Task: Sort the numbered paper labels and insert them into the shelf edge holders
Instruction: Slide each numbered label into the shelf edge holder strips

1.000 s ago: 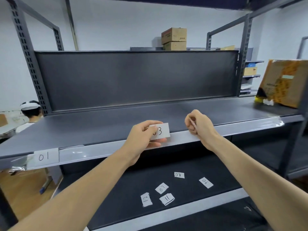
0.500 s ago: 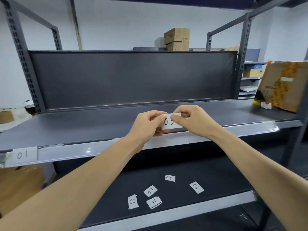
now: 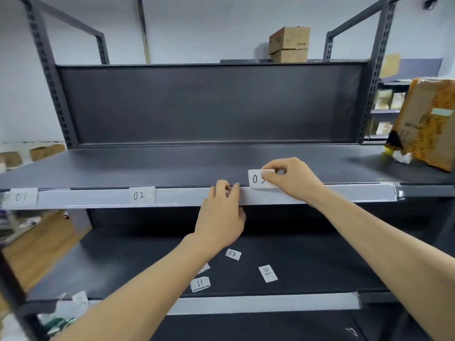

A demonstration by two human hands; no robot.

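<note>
My right hand (image 3: 290, 179) pinches the white paper label 03 (image 3: 256, 179) by its right side, just above the clear edge holder strip (image 3: 344, 193) of the upper shelf. My left hand (image 3: 222, 212) rests on the strip left of that label, fingertips hooked over its top lip. Labels 01 (image 3: 21, 197) and 02 (image 3: 141, 195) sit in the strip further left. On the lower shelf lie loose labels 08 (image 3: 233, 254), 06 (image 3: 267, 273) and 11 (image 3: 200, 283), with one more partly hidden under my left forearm.
A yellow-brown cardboard box (image 3: 428, 124) stands at the right end of the upper shelf. Two stacked boxes (image 3: 289, 44) sit on top of the rack. Crumpled paper and plastic (image 3: 66, 311) lie at the lower shelf's left front corner.
Label 03 passed from my left hand to my right hand and moved right along the shelf edge. My left hand dropped onto the strip. Label 02 has come into view.
</note>
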